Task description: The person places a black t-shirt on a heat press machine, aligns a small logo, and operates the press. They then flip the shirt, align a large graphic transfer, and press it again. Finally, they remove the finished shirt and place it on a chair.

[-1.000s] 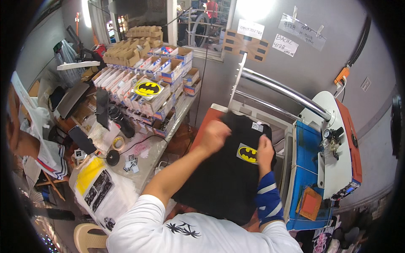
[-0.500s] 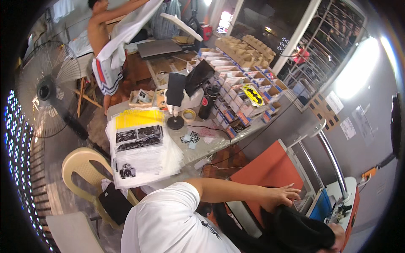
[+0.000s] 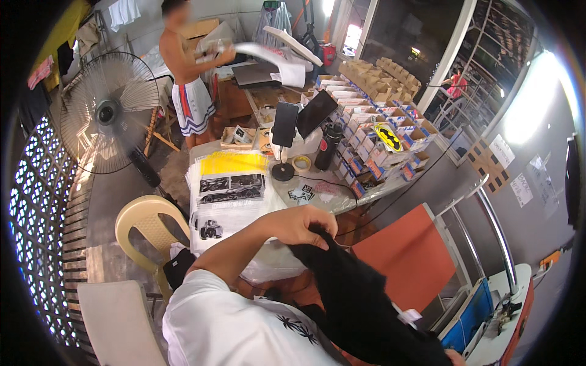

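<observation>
A black garment (image 3: 360, 287) stretches between my hands, with a small white label (image 3: 410, 315) on it. My left hand (image 3: 307, 227) is closed on its upper left end, fingers and thumb pinching the cloth just past the table's front edge. At the lower right, my right hand (image 3: 455, 357) shows only in part, against the garment's other end; it appears to grip the cloth there. Behind the garment lies a flat red-orange panel (image 3: 406, 249). A stack of printed plastic sheets (image 3: 235, 174) lies on the table beyond my left forearm.
The table holds a phone on a stand (image 3: 284, 128), a tape roll (image 3: 301, 163), a dark bottle (image 3: 328, 146) and boxed compartments (image 3: 390, 131). Left are a beige chair (image 3: 143, 213) and a fan (image 3: 107, 113). A machine with metal bars (image 3: 497, 235) stands right. Another person (image 3: 183, 61) handles white cloth.
My left hand has moved left and up, drawing the black garment out from a bunch. My view has shifted left. The other person has lowered the white cloth.
</observation>
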The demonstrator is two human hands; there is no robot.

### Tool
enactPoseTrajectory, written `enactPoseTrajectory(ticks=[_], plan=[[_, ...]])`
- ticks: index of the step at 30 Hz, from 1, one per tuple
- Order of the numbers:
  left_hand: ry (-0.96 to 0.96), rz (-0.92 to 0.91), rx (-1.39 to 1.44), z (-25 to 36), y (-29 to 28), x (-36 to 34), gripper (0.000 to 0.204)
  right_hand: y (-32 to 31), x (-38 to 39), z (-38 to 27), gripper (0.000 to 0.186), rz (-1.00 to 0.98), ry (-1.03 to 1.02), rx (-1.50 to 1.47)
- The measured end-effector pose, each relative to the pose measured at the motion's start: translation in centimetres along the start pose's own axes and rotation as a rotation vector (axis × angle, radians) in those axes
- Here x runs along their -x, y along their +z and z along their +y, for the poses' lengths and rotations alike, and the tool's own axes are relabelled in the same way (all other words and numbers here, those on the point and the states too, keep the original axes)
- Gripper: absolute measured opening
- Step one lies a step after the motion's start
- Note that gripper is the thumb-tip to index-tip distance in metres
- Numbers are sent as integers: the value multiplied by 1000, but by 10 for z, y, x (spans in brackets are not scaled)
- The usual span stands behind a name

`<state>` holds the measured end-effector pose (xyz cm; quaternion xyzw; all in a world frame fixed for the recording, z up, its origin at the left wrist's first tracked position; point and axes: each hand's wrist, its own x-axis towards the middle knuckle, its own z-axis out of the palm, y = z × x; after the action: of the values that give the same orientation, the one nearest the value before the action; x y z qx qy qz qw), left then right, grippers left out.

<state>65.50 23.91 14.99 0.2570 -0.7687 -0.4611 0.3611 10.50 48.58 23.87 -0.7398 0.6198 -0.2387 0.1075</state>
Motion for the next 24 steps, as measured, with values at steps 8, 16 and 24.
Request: enactPoseTrajectory(ticks=[8, 16, 24], plan=[[-221, 56, -349, 46, -12, 28, 20, 85, 41, 35, 14, 48, 443, -356], [-257, 112, -498, -6, -5, -10, 14, 99, 23, -10, 16, 295, 817, -279], [-231, 116, -120, -60, -5, -31, 21, 159, 26, 30, 17, 462, 922, -276]])
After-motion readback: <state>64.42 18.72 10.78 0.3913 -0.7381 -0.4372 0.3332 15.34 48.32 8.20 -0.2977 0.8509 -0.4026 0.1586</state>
